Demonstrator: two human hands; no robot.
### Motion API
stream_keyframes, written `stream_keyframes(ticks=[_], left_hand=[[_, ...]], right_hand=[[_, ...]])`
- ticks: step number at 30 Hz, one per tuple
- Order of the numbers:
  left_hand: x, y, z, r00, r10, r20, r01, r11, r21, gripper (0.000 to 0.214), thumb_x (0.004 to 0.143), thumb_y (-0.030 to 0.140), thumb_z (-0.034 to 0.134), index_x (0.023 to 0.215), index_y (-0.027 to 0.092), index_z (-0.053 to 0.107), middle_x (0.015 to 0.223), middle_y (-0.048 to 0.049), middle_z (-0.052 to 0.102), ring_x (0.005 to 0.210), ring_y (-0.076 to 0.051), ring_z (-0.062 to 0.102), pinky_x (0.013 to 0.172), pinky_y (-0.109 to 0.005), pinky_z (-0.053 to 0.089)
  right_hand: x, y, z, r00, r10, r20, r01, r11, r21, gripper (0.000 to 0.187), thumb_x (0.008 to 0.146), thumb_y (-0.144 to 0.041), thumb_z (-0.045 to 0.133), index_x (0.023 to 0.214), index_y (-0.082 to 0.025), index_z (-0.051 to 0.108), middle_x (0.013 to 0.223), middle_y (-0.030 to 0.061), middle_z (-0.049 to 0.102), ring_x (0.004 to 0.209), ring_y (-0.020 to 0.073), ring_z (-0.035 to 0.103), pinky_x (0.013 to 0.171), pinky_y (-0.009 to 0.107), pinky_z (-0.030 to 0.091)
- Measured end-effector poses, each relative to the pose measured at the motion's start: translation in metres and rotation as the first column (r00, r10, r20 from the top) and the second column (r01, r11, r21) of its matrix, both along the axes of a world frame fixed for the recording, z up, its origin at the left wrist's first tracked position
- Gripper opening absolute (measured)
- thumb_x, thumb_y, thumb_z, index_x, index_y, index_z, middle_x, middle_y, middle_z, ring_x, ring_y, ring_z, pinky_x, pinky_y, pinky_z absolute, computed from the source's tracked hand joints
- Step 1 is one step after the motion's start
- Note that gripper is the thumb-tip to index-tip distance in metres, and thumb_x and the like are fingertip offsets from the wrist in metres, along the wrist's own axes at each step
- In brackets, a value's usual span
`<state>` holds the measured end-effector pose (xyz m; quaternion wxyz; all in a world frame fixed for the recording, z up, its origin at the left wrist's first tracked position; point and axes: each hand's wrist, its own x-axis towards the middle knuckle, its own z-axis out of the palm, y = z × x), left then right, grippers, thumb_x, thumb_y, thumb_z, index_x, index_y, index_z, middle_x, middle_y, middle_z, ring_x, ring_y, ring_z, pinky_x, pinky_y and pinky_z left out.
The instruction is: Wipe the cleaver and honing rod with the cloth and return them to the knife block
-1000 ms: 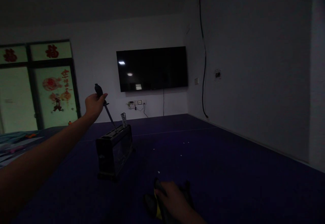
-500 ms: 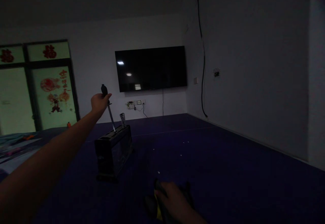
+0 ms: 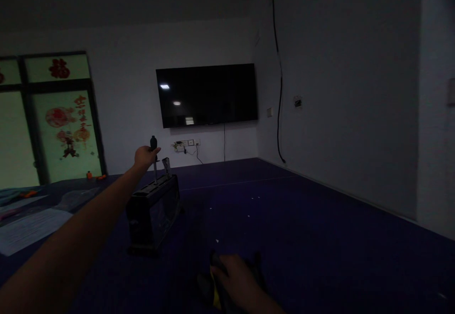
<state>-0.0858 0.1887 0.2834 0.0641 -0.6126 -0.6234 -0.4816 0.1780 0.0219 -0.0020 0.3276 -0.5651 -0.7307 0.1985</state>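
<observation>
My left hand [image 3: 143, 156] is closed around the dark handle of a screwdriver [image 3: 153, 142]. The screwdriver stands nearly upright, its metal shaft reaching down into the top of a black slotted box [image 3: 140, 228]. A second upright piece [image 3: 166, 166], greyish and patterned, sticks out of the same top just behind the shaft. Low in the view, my right hand [image 3: 236, 273] grips a black and yellow object [image 3: 216, 297]; its kind is lost in the dark. Both hands are well apart, the right one nearer to me.
Papers [image 3: 33, 228] and clear plastic [image 3: 76, 198] lie on the purple tabletop [image 3: 284, 238] at left. Small orange items [image 3: 89, 175] sit near the far left edge. Several white scraps [image 3: 217, 241] dot the middle. Beyond are a wall-mounted television [image 3: 208, 96] and a hanging cable [image 3: 279, 91].
My left hand has come down with the screwdriver, so less of its shaft shows above the box, and the shaft is more upright. The view has turned slightly. My right hand keeps its grip.
</observation>
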Motion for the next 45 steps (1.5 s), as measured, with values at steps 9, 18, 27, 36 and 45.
stream_keyframes(ticks=[9,18,27,36,45], left_hand=[[-0.011,0.005,-0.032,0.995,0.070,-0.067,-0.080,0.984,-0.158,0.038,0.072,0.046,0.050,0.050,0.016,0.060,0.046,-0.0114,0.057,0.068,-0.030,0.064,0.055,-0.030,0.040],[-0.010,0.008,-0.051,0.992,0.100,-0.073,-0.116,0.956,-0.268,0.030,0.072,0.037,0.052,0.057,0.014,0.064,0.048,-0.0114,0.058,0.069,-0.031,0.064,0.055,-0.030,0.042],[-0.007,0.000,-0.056,0.996,0.066,-0.052,-0.078,0.958,-0.276,0.030,0.073,0.035,0.049,0.055,0.015,0.061,0.047,-0.0101,0.057,0.066,-0.028,0.064,0.055,-0.029,0.042],[-0.006,-0.015,-0.049,0.995,0.072,-0.062,-0.087,0.955,-0.284,0.028,0.068,0.039,0.054,0.055,0.016,0.062,0.049,-0.0094,0.059,0.064,-0.028,0.064,0.054,-0.029,0.041],[0.001,-0.094,-0.123,0.981,0.143,0.129,-0.183,0.897,0.402,0.050,0.079,0.052,0.043,0.108,0.013,0.057,0.096,-0.0113,0.062,0.097,-0.028,0.056,0.086,-0.041,0.043]], right_hand=[[-0.001,-0.004,0.006,1.000,-0.003,0.022,0.003,1.000,-0.019,0.016,0.083,-0.028,0.052,0.081,-0.018,0.064,0.091,0.0075,0.068,0.087,0.0194,0.060,0.072,0.027,0.036],[-0.001,-0.005,0.011,0.999,0.007,0.052,-0.005,0.999,-0.047,0.018,0.086,-0.028,0.050,0.081,-0.019,0.064,0.090,0.0055,0.068,0.085,0.0176,0.061,0.070,0.025,0.038],[0.000,-0.003,0.007,0.996,-0.027,0.081,0.028,0.999,-0.018,0.018,0.085,-0.029,0.051,0.081,-0.018,0.064,0.092,0.0073,0.068,0.089,0.0190,0.060,0.074,0.026,0.038],[-0.003,-0.007,0.008,0.998,-0.014,0.062,0.009,0.996,0.091,0.014,0.084,-0.024,0.053,0.077,-0.018,0.063,0.086,0.0057,0.069,0.083,0.0181,0.062,0.070,0.026,0.039],[-0.016,-0.029,0.019,0.990,0.075,0.123,-0.134,0.791,0.597,0.031,0.092,-0.036,0.037,0.083,-0.018,0.061,0.075,0.0062,0.067,0.066,0.0172,0.063,0.059,0.026,0.043]])
